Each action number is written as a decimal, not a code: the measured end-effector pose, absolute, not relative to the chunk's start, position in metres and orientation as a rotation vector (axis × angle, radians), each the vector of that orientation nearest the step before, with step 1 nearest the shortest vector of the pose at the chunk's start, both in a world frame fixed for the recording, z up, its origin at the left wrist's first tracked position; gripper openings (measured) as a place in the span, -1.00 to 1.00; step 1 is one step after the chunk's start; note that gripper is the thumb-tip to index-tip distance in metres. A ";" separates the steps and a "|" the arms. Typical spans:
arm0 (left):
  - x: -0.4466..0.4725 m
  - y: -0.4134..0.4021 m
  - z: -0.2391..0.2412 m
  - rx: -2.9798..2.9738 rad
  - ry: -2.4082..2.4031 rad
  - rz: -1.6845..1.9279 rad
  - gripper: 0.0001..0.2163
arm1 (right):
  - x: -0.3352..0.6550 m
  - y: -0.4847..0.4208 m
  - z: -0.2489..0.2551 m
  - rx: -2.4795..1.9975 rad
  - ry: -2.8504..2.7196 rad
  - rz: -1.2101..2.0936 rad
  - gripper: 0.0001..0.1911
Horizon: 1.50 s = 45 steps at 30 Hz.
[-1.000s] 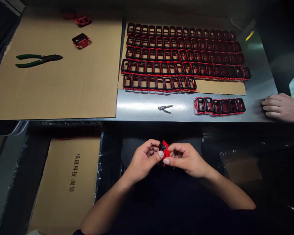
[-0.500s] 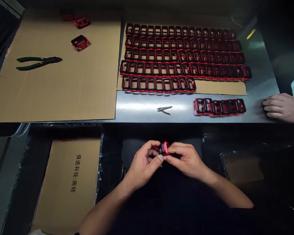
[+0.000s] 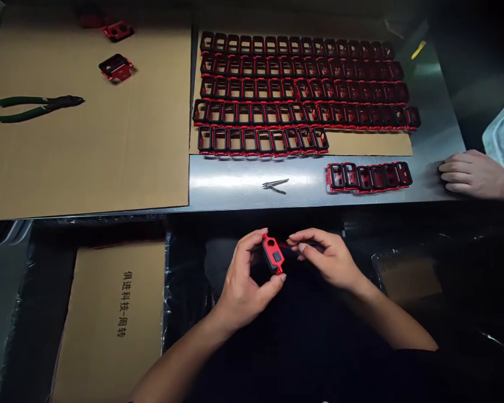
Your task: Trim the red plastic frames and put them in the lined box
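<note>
Between the thumb and fingers of my left hand (image 3: 246, 277) is a small red-and-black housing (image 3: 276, 254), gripped by its two ends. Its red face is turned up toward me and shows a round hole and a dark rectangular insert. My right hand (image 3: 325, 254) is just to the right of it, apart from the housing, thumb and fingers pinched together. Something dark and reddish shows near those fingertips, too blurred to name. Both hands are in front of the metal table edge. Beyond them on the metal lies a pair of small nippers (image 3: 276, 186).
Several rows of red-and-black frames (image 3: 258, 115) stand on cardboard; a shorter row (image 3: 369, 177) sits nearer. Green-handled pliers (image 3: 40, 107) and a loose frame (image 3: 116, 68) lie on the left cardboard (image 3: 147, 162). Another person's hand (image 3: 472, 173) rests at right. A cardboard box (image 3: 105, 313) is below left.
My right hand has come off the housing and moved right. The housing has turned in my left hand, so its red face now shows. The whole view has shifted slightly.
</note>
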<state>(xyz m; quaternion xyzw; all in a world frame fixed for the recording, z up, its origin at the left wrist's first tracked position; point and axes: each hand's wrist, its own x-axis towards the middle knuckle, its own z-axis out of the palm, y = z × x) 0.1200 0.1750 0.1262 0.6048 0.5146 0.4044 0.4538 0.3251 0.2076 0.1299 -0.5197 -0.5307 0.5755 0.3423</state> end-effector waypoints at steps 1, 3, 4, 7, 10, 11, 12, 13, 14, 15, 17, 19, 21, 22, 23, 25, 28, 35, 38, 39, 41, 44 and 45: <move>0.120 0.174 0.124 1.540 1.267 1.010 -0.31 | 0.327 0.208 0.132 -1.360 -1.265 1.607 -0.77; 0.119 0.173 0.121 1.616 1.249 1.027 -0.20 | 0.327 0.208 0.137 -1.330 -1.124 1.785 -0.75; 0.119 0.173 0.120 1.649 1.238 1.032 -0.17 | 0.326 0.208 0.140 -1.306 -1.097 1.843 -0.74; 0.119 0.175 0.116 1.738 1.214 1.037 -0.13 | 0.321 0.209 0.149 -1.232 -1.089 1.948 -0.70; 0.117 0.176 0.112 1.807 1.174 1.068 -0.11 | 0.315 0.209 0.155 -1.192 -1.163 1.993 -0.67; 0.117 0.176 0.111 1.818 1.165 1.076 -0.11 | 0.314 0.209 0.157 -1.192 -1.192 1.993 -0.67; 0.116 0.176 0.109 1.823 1.159 1.082 -0.12 | 0.312 0.209 0.157 -1.195 -1.219 1.986 -0.67; 0.116 0.176 0.107 1.824 1.156 1.085 -0.12 | 0.311 0.209 0.158 -1.198 -1.242 1.974 -0.67; 0.116 0.175 0.106 1.821 1.152 1.085 -0.11 | 0.310 0.209 0.158 -1.198 -1.262 1.960 -0.67; 0.115 0.175 0.104 1.816 1.150 1.083 -0.11 | 0.309 0.209 0.158 -1.194 -1.281 1.947 -0.68; 0.114 0.174 0.102 1.806 1.142 1.079 -0.10 | 0.308 0.209 0.157 -1.183 -1.305 1.938 -0.69; 0.114 0.174 0.102 1.804 1.132 1.076 -0.09 | 0.307 0.209 0.156 -1.173 -1.302 1.944 -0.70; 0.113 0.174 0.103 1.823 1.121 1.074 -0.09 | 0.307 0.209 0.155 -1.160 -1.279 1.968 -0.71; 0.113 0.175 0.104 1.844 1.117 1.075 -0.09 | 0.306 0.209 0.155 -1.154 -1.267 1.981 -0.71; 0.113 0.176 0.105 1.873 1.115 1.081 -0.09 | 0.305 0.209 0.154 -1.157 -1.258 1.988 -0.71; 0.113 0.177 0.107 1.958 1.113 1.102 -0.08 | 0.302 0.209 0.154 -1.210 -1.257 1.973 -0.68; 0.113 0.179 0.108 2.085 1.105 1.136 -0.06 | 0.296 0.207 0.154 -1.355 -1.321 1.868 -0.67; 0.111 0.179 0.104 2.231 1.107 1.227 -0.07 | 0.293 0.202 0.151 -1.371 -1.456 1.730 -0.77; 0.110 0.180 0.104 2.249 1.077 1.250 -0.05 | 0.297 0.203 0.147 -1.282 -1.352 1.826 -0.76; 0.111 0.181 0.105 2.245 1.069 1.257 -0.04 | 0.298 0.204 0.144 -1.227 -1.273 1.898 -0.74; 0.112 0.182 0.106 2.232 1.032 1.273 -0.03 | 0.300 0.205 0.135 -1.084 -1.038 2.084 -0.72; 0.115 0.183 0.110 2.191 0.979 1.279 -0.04 | 0.298 0.205 0.117 -0.878 -0.647 2.363 -0.72; 0.116 0.184 0.111 2.169 0.979 1.274 -0.04 | 0.296 0.204 0.111 -0.825 -0.554 2.430 -0.70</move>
